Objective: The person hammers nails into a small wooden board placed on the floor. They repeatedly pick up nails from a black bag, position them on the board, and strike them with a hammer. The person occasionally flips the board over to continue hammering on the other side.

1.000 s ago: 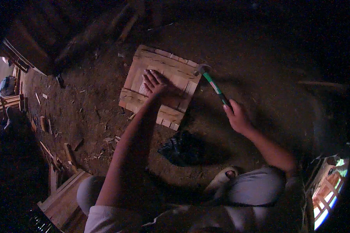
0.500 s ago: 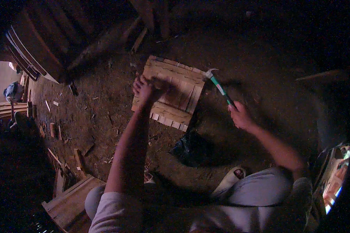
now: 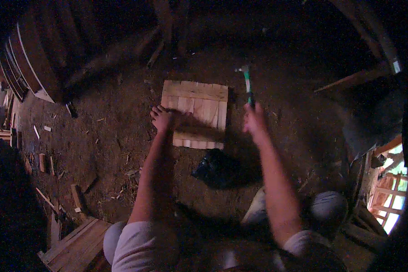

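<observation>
A square wooden panel (image 3: 199, 92) of several planks with battens across its top and bottom lies on the dirt floor in front of me. My left hand (image 3: 162, 119) is closed at the panel's left edge, fingers bent over that side. To the right of the panel, my right hand (image 3: 255, 119) is wrapped round the grip of a claw hammer (image 3: 247, 81) with a green handle. The hammer points away from me, its head at the far end and apart from the panel. A shadow falls over the panel's middle.
A dark plastic bag (image 3: 220, 170) sits just nearer to me than the panel. Wood scraps (image 3: 42, 162) litter the floor at left. Planks (image 3: 77, 245) stand low at the left, and a long board (image 3: 349, 80) lies far right.
The panel has turned so its edges run straighter to my view, with my left hand now at its side. The hammer has swung from pointing up-left to pointing nearly straight away.
</observation>
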`<action>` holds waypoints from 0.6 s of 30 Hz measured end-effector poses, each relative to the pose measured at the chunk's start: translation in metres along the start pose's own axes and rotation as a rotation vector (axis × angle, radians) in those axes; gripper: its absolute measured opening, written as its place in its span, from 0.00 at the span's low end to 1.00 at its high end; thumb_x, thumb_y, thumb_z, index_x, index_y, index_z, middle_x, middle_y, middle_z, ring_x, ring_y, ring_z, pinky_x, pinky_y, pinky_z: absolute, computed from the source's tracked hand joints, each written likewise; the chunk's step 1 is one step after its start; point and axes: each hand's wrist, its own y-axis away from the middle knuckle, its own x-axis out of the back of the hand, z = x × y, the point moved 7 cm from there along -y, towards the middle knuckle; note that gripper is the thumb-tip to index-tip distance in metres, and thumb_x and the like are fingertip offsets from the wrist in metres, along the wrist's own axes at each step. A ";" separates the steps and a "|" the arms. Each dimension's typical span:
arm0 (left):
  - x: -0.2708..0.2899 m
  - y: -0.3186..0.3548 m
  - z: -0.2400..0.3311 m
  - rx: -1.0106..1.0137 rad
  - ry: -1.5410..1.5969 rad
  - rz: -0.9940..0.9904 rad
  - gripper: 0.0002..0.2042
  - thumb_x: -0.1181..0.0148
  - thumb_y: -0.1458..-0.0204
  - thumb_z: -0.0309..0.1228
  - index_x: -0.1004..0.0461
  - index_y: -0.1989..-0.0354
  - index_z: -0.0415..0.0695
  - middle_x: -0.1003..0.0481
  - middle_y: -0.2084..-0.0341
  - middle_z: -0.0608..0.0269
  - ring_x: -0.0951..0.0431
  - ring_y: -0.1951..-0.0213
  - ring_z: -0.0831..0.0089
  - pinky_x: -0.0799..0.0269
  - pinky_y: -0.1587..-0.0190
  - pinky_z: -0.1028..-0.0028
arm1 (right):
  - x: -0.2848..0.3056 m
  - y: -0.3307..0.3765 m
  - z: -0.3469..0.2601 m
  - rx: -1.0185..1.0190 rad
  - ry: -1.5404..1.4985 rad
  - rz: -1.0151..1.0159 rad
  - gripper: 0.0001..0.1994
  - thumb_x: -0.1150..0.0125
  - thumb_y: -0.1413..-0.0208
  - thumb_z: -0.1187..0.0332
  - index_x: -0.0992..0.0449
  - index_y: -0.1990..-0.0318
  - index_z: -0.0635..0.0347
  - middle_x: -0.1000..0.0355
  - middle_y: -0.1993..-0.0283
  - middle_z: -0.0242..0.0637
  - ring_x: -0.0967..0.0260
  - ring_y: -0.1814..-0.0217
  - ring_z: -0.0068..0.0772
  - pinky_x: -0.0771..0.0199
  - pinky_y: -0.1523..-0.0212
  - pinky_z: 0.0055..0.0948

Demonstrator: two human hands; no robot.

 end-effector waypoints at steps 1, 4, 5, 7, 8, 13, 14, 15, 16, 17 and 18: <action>0.003 0.010 0.004 0.016 0.040 -0.039 0.34 0.50 0.48 0.46 0.50 0.35 0.43 0.47 0.39 0.48 0.43 0.41 0.49 0.26 0.56 0.55 | -0.007 0.026 0.018 -0.064 -0.146 -0.034 0.10 0.50 0.39 0.57 0.37 0.61 0.52 0.45 0.83 0.26 0.47 0.87 0.20 0.42 0.88 0.26; 0.034 0.071 0.064 0.039 0.265 -0.441 0.35 0.50 0.48 0.48 0.50 0.35 0.42 0.49 0.38 0.46 0.45 0.39 0.49 0.30 0.52 0.52 | 0.007 0.041 0.085 -0.095 -0.278 -0.011 0.10 0.50 0.39 0.58 0.36 0.60 0.53 0.44 0.82 0.27 0.48 0.88 0.20 0.43 0.89 0.26; 0.031 0.077 0.064 0.079 0.336 -0.515 0.35 0.50 0.49 0.48 0.50 0.35 0.42 0.52 0.36 0.45 0.48 0.38 0.48 0.34 0.49 0.50 | 0.006 0.033 0.098 -0.068 -0.227 -0.027 0.10 0.50 0.38 0.58 0.35 0.60 0.53 0.44 0.82 0.27 0.49 0.88 0.20 0.44 0.89 0.25; 0.031 0.084 0.059 0.060 0.324 -0.492 0.37 0.50 0.49 0.50 0.49 0.35 0.40 0.57 0.34 0.41 0.54 0.35 0.48 0.44 0.43 0.47 | 0.004 0.037 0.097 -0.130 -0.253 -0.090 0.09 0.51 0.38 0.59 0.35 0.61 0.54 0.44 0.82 0.27 0.49 0.88 0.19 0.44 0.89 0.25; 0.037 0.087 0.058 -0.007 0.242 -0.393 0.38 0.50 0.50 0.51 0.49 0.35 0.39 0.60 0.34 0.39 0.59 0.33 0.48 0.51 0.39 0.47 | 0.003 0.039 0.096 -0.160 -0.263 -0.118 0.09 0.51 0.38 0.59 0.35 0.61 0.54 0.44 0.82 0.27 0.49 0.88 0.19 0.44 0.89 0.24; 0.063 0.116 0.051 -0.098 0.010 0.102 0.50 0.50 0.55 0.64 0.54 0.35 0.34 0.70 0.33 0.37 0.72 0.31 0.49 0.74 0.34 0.49 | 0.003 0.040 0.088 -0.098 -0.174 -0.070 0.09 0.54 0.36 0.60 0.34 0.62 0.54 0.45 0.82 0.26 0.49 0.88 0.18 0.45 0.89 0.24; 0.085 0.128 0.075 -0.071 0.129 -0.278 0.54 0.49 0.58 0.67 0.57 0.34 0.33 0.72 0.33 0.38 0.75 0.31 0.49 0.77 0.34 0.49 | 0.023 0.037 0.098 -0.116 -0.166 -0.018 0.09 0.54 0.36 0.61 0.34 0.61 0.54 0.45 0.82 0.26 0.49 0.88 0.18 0.45 0.89 0.23; 0.092 0.131 0.073 -0.020 0.197 -0.425 0.57 0.48 0.60 0.69 0.61 0.34 0.32 0.74 0.33 0.39 0.77 0.31 0.50 0.78 0.34 0.50 | 0.016 0.034 0.095 -0.119 -0.139 -0.080 0.09 0.54 0.36 0.61 0.34 0.62 0.54 0.45 0.82 0.26 0.49 0.88 0.18 0.45 0.89 0.23; 0.097 0.136 0.071 0.042 0.255 -0.572 0.61 0.47 0.63 0.71 0.65 0.34 0.31 0.75 0.33 0.40 0.79 0.31 0.50 0.80 0.34 0.50 | 0.009 0.030 0.093 -0.122 -0.111 -0.141 0.09 0.54 0.36 0.61 0.35 0.62 0.54 0.45 0.82 0.26 0.49 0.88 0.18 0.45 0.89 0.23; 0.084 0.139 0.069 0.093 0.293 -0.516 0.64 0.46 0.65 0.72 0.69 0.34 0.31 0.77 0.33 0.41 0.80 0.31 0.51 0.80 0.34 0.50 | 0.004 0.030 0.093 -0.127 -0.082 -0.201 0.09 0.54 0.36 0.61 0.35 0.63 0.54 0.45 0.82 0.26 0.49 0.87 0.18 0.45 0.89 0.23; 0.083 0.137 0.063 0.151 0.331 -0.456 0.67 0.45 0.67 0.73 0.73 0.34 0.31 0.79 0.33 0.42 0.82 0.32 0.51 0.81 0.34 0.50 | 0.000 0.032 0.086 -0.118 -0.122 -0.184 0.09 0.54 0.36 0.61 0.36 0.63 0.54 0.45 0.82 0.25 0.49 0.87 0.18 0.45 0.89 0.23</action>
